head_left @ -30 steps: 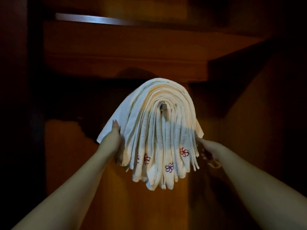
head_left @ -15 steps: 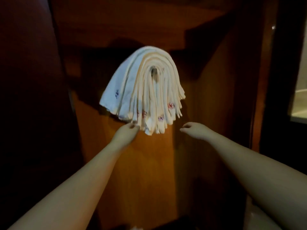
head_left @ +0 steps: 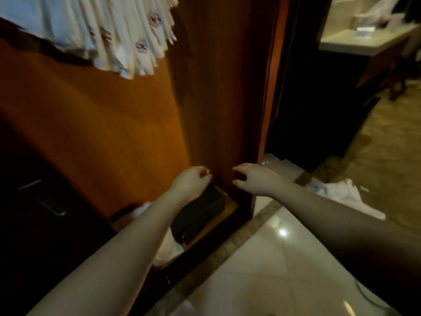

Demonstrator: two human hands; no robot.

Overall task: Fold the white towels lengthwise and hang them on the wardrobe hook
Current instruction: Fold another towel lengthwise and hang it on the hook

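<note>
Dim, motion-blurred; glare on floor tiles (head_left: 282, 232).

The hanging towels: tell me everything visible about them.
The towels are a thick bunch of white folded cloths, soft and terry-like in look, hanging at the top left of the head view against the orange-brown wardrobe panel. Only their lower parts show; the hook is out of frame. The narrow folded ends fan out downward side by side, several bearing small red or purple embroidered marks. The picture is blurred, so finer detail is lost. Neither hand touches them; both are far below.
</note>
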